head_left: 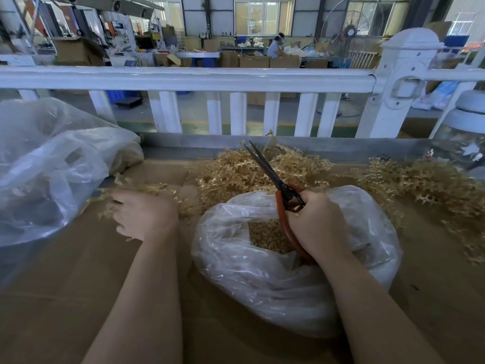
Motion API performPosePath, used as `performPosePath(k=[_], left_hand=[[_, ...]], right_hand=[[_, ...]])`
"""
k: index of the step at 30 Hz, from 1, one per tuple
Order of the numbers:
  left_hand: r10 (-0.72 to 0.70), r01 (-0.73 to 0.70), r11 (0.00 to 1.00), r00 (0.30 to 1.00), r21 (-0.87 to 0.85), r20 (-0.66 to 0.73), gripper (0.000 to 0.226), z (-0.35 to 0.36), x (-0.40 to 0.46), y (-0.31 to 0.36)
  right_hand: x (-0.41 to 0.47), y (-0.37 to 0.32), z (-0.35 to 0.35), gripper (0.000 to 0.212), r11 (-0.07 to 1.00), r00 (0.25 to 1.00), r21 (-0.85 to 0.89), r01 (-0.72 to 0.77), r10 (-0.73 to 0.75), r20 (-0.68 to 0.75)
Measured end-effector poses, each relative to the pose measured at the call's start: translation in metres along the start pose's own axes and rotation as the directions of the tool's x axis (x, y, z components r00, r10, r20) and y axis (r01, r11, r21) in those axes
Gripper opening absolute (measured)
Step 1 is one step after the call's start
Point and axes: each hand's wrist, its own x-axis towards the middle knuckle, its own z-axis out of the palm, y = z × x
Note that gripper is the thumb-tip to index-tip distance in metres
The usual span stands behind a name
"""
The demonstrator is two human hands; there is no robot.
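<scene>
Your right hand (317, 222) is closed tightly around the red handles of the scissors (273, 174). It sits just right of centre, above the mouth of the open bag (262, 285). The dark blades point toward 11 o'clock over the middle pile and are only slightly parted at the tips.

Your left hand (143, 214), at 9 o'clock from the scissors, lies palm down on loose gold sprigs (147, 186) with its fingers curled. It is blurred, so you cannot tell whether the fingers actually hold a sprig or only rest on them.

The open bag is clear plastic and stands on the bench (78, 285) directly below your right hand. Small gold pieces (267, 235) lie in its hollow. A larger clear bag (52, 166) slumps at 9 o'clock, its contents hazy through the plastic. The middle pile (236, 174) of gold sprigs lies at 12 o'clock, and another heap (433, 185) spreads at 3 o'clock.
</scene>
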Motion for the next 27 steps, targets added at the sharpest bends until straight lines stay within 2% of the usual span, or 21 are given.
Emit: performPosePath(k=[5, 8, 10, 11, 13, 15, 17, 18, 20, 21, 27], left_hand=[[0.005, -0.008, 0.998, 0.999, -0.059, -0.049, 0.089, -0.004, -0.004, 0.004], [0.122, -0.124, 0.992, 0.99, -0.023, -0.065, 0.085, -0.006, -0.012, 0.005], [0.258, -0.259, 0.966, 0.962, 0.007, -0.084, 0.07, -0.007, -0.018, 0.005], [0.355, -0.355, 0.935, 0.93, 0.018, -0.099, 0.059, -0.006, -0.021, 0.004], [0.571, -0.571, 0.82, 0.818, 0.018, -0.072, 0.04, -0.004, -0.026, 0.004], [0.722, -0.724, 0.69, 0.689, 0.009, 0.066, 0.029, 0.001, -0.031, 0.006], [0.754, -0.789, 0.613, 0.599, 0.038, 0.271, 0.03, 0.009, -0.035, 0.005], [0.732, -0.802, 0.592, 0.575, 0.077, 0.366, 0.034, 0.012, -0.037, 0.003], [0.666, -0.808, 0.565, 0.566, 0.166, 0.486, 0.043, 0.018, -0.037, 0.0], [0.649, -0.804, 0.562, 0.573, 0.193, 0.5, 0.045, 0.019, -0.037, -0.001], [0.643, -0.753, 0.617, 0.649, 0.229, 0.407, 0.036, 0.019, -0.035, -0.002]], right_hand=[[-0.001, 0.0, 0.0, 0.039, 1.0, 1.0, -0.019, -0.004, 0.004, 0.007], [-0.001, 0.001, 0.001, 0.045, 1.0, 1.0, -0.028, 0.001, -0.001, 0.003], [-0.001, 0.0, 0.002, 0.046, 0.999, 1.0, -0.043, 0.001, -0.002, -0.004], [-0.001, 0.001, 0.003, 0.046, 0.999, 1.0, -0.051, 0.002, -0.002, -0.011], [-0.002, 0.001, 0.003, 0.046, 0.998, 1.0, -0.059, 0.006, -0.007, -0.021], [-0.002, 0.001, 0.003, 0.043, 0.998, 1.0, -0.062, 0.011, -0.012, -0.018], [-0.002, 0.001, 0.003, 0.039, 0.998, 1.0, -0.061, 0.011, -0.012, -0.016], [-0.002, 0.001, 0.003, 0.039, 0.998, 1.0, -0.061, 0.01, -0.011, -0.016], [-0.002, 0.0, 0.003, 0.039, 0.998, 1.0, -0.069, 0.009, -0.01, -0.015], [-0.002, 0.0, 0.003, 0.039, 0.997, 1.0, -0.075, 0.009, -0.01, -0.017], [-0.002, 0.0, 0.004, 0.044, 0.997, 0.999, -0.071, 0.02, -0.022, -0.031]])
